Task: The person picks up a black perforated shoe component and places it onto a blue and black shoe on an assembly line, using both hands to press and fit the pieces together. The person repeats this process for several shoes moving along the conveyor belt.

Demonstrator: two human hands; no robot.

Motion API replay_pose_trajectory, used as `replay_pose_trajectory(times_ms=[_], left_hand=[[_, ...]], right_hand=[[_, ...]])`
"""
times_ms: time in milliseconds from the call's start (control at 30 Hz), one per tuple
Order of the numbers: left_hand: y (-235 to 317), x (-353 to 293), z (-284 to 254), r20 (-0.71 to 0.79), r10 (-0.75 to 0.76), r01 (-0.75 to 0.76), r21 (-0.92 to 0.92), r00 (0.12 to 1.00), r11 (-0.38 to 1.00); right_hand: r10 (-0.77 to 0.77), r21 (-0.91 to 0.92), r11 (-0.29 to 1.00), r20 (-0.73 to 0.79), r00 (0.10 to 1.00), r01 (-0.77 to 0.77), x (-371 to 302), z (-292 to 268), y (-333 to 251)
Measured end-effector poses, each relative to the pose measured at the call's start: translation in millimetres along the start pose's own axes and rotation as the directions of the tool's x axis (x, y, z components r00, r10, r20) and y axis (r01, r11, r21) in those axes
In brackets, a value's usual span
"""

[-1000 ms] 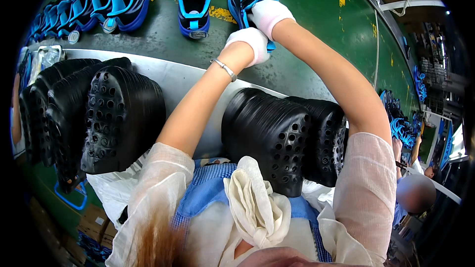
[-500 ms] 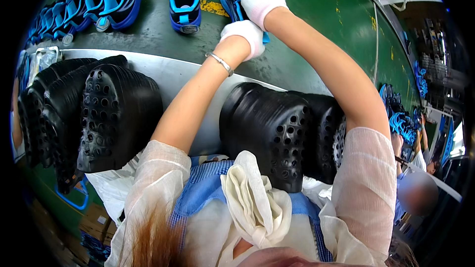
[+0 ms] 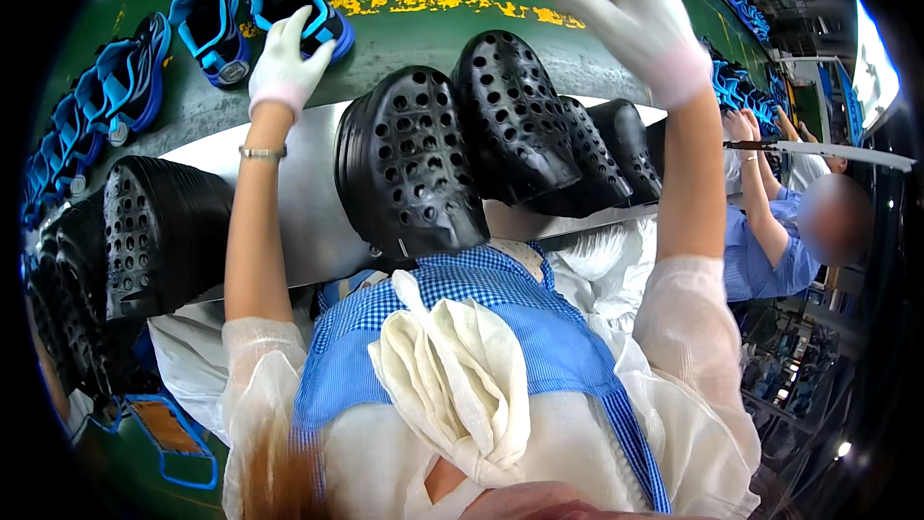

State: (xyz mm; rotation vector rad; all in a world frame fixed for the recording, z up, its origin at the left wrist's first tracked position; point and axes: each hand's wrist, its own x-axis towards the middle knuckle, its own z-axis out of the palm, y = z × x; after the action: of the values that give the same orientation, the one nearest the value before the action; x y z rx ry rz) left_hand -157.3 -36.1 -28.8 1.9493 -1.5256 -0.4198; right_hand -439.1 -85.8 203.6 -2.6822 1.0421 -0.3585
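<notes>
My left hand (image 3: 289,63), in a white glove, is at the heel of a black and blue sports shoe (image 3: 310,2). Its fingers and thumb are spread against the shoe's heel and collar, not wrapped round it. A second such shoe (image 3: 207,24) stands just to the left. Raised over the green surface at the right, my gloved right hand (image 3: 626,19) is slightly blurred, with its fingers stretched leftward and nothing visible in them. Between my forearms stands a stack of black perforated, shoe-shaped plastic pieces (image 3: 409,159), with another stack (image 3: 510,116) beside it.
More black stacks (image 3: 144,241) stand left of my left forearm on a metal ledge (image 3: 308,149). A row of blue and black shoes (image 3: 125,77) runs down the far left. Yellow lines (image 3: 433,2) mark the green surface. At the right another person (image 3: 770,231) works near more shoes.
My hands, together at one shoe before, have moved apart: the left leftward onto a shoe, the right up and rightward, off the shoe. The view has shifted, and the black stacks appear differently placed.
</notes>
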Motion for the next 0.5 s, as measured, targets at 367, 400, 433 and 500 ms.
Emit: replay_pose_trajectory(times_ms=[367, 400, 433, 500], left_hand=[[-17, -77, 32, -0.235, 0.239, -0.246, -0.002, 0.942, 0.969], [-25, -83, 39, -0.275, 0.242, -0.253, -0.007, 0.931, 0.967], [-39, -82, 49, -0.254, 0.256, -0.242, 0.086, 0.933, 0.966], [-24, -77, 49, -0.300, 0.306, -0.282, 0.120, 0.904, 0.952]], right_hand=[[0.559, 0.584, 0.757, -0.344, 0.754, -0.295, -103, 97, -6], [0.569, 0.668, 0.703, -0.321, 0.757, -0.245, -102, 109, -11], [0.575, 0.756, 0.624, -0.276, 0.770, -0.195, -102, 113, -12], [0.523, 0.769, 0.623, -0.272, 0.808, -0.144, -112, 126, 9]])
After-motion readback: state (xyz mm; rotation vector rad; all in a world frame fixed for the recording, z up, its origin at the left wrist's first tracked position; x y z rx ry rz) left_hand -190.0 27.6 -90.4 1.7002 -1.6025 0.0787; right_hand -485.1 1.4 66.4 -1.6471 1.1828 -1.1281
